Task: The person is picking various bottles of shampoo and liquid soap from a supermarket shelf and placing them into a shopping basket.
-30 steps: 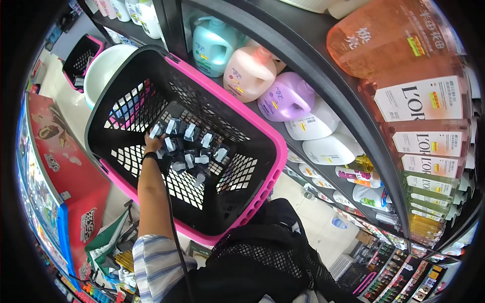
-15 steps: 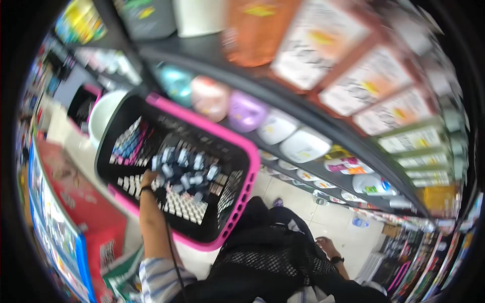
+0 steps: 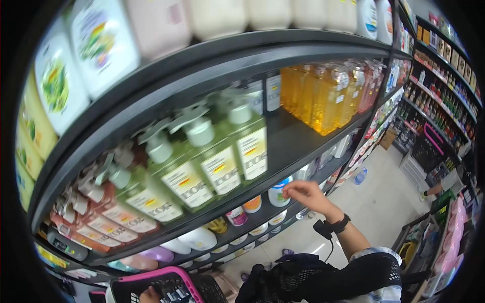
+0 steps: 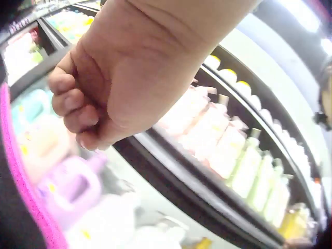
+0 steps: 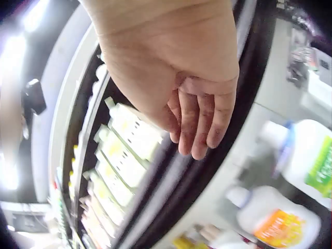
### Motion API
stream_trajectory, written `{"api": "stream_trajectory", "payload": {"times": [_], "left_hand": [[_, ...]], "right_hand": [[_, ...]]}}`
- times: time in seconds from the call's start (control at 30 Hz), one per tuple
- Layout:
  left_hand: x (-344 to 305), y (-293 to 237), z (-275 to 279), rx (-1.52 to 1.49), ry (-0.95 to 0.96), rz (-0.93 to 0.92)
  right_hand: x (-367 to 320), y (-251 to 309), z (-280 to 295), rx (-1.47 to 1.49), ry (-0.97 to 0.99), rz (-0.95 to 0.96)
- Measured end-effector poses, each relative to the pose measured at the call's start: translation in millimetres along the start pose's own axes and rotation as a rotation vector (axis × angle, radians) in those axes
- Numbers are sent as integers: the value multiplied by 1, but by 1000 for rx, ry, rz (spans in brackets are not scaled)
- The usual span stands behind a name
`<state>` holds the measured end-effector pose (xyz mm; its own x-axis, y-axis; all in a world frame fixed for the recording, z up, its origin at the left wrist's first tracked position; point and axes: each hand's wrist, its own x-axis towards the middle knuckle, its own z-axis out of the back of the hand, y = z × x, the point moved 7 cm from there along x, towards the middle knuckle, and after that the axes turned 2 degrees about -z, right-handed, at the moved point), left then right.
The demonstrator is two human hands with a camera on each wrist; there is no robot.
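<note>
My right hand [image 3: 308, 195] is raised in front of the shelf edge, beneath the gap between green and amber pump bottles. In the right wrist view its fingers [image 5: 191, 122] hang relaxed, holding nothing. At the bottom of the head view, my left hand [image 3: 149, 295] is over the pink-rimmed black basket [image 3: 151, 274]. The left wrist view shows the fingers [image 4: 70, 101] loosely curled with nothing visible in them. Small dark items with pale tops [image 3: 174, 294] lie in the basket beside that hand. Green pump bottles [image 3: 220, 169] with white labels stand on the shelf.
Amber bottles [image 3: 331, 98] stand farther along the same shelf, and reddish pump bottles [image 3: 113, 222] at its near end. White jugs [image 3: 198, 239] line the shelf below. Another person's arm [image 3: 433, 190] shows at the far right, beside the aisle floor [image 3: 376, 194].
The head view has swung from the basket towards the shelf. My left hand has moved off the items it was touching. My right hand has risen from my side to the shelf front.
</note>
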<state>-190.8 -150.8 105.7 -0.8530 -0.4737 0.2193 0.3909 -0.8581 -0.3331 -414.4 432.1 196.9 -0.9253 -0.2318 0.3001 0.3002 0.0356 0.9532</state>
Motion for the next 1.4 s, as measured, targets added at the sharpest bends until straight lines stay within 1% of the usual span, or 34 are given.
{"api": "stream_trajectory", "payload": {"times": [0.03,0.07,0.1,0.13,0.17,0.2,0.23,0.27,0.3,0.33,0.37,0.4,0.43,0.47,0.5,0.53,0.57,0.63,0.67,0.7,0.73,0.8,0.83,0.87,0.9,1.0,1.03,1.07,1.13,1.17,1.23,1.27,1.33,1.4], "left_hand": [[-10,-99,24,-82,76,-39],[-8,-118,13,-148,273,-3],[-10,-167,2,-396,200,-122],[-23,-245,13,-554,262,-221],[-17,-247,22,-621,293,-257],[-32,-324,48,-720,301,-393],[-40,-369,72,-755,214,-558],[-36,-367,68,-772,225,-591],[-54,-422,118,-888,-18,-754],[-60,-442,130,-1114,-95,-880],[-56,-447,130,-1121,73,-954],[-74,-486,164,-1479,96,-1076],[-56,-484,171,-1479,96,-1014],[-47,-488,181,-1656,664,-1322],[-77,-472,187,-1788,1244,-1492],[-81,-475,183,-1802,1221,-1458],[-79,-472,184,-1815,1222,-1466],[-84,-478,185,-1833,1224,-1432],[-83,-480,186,-1848,1225,-1439],[-77,-476,196,-1802,1254,-1434],[-73,-469,199,-1792,1237,-1445],[-70,-460,204,-1810,1243,-1439],[-59,-454,212,-1785,1245,-1442],[-42,-446,219,-1776,1253,-1443],[-42,-445,222,-1789,1254,-1452],[-16,-450,232,-1774,1342,-1524],[-11,-453,233,-1766,1361,-1577],[3,-459,234,-1776,1454,-1563],[3,-462,239,-1796,1477,-1580],[4,-462,240,-1805,1463,-1630],[4,-463,246,-1826,1484,-1646],[-1,-457,247,-1864,1497,-1633],[-6,-454,250,-1910,1492,-1616],[-15,-447,252,-1944,1464,-1645]], "right_hand": [[1,12,23,49,-27,12],[4,28,26,86,-47,17],[17,53,51,286,-77,67],[26,71,80,493,-105,110],[28,69,62,470,-110,94],[40,77,89,628,-145,128],[67,87,97,787,-190,166],[89,100,100,752,-203,233],[99,103,101,722,-189,244],[105,96,103,705,-202,202],[119,101,104,681,-227,202],[139,100,100,591,-178,219],[159,97,97,505,-138,280],[163,96,99,467,-162,247],[177,100,88,367,-139,310],[185,91,87,242,-130,320],[198,91,91,280,-115,334],[195,76,85,353,-92,321],[188,75,86,273,-95,342],[186,74,76,242,-117,378],[195,76,69,260,-104,393],[195,61,76,231,-198,228],[200,52,76,178,-243,208],[222,29,76,161,-280,142],[216,30,73,103,-304,142],[230,35,77,-138,-446,261],[234,45,75,-404,-518,406],[241,39,80,-417,-482,439],[243,47,77,-597,-502,417],[253,59,80,-614,-505,447],[257,60,79,-748,-612,458],[252,57,80,-759,-607,436],[273,56,83,-699,-516,387],[279,51,90,-665,-516,362]]}}
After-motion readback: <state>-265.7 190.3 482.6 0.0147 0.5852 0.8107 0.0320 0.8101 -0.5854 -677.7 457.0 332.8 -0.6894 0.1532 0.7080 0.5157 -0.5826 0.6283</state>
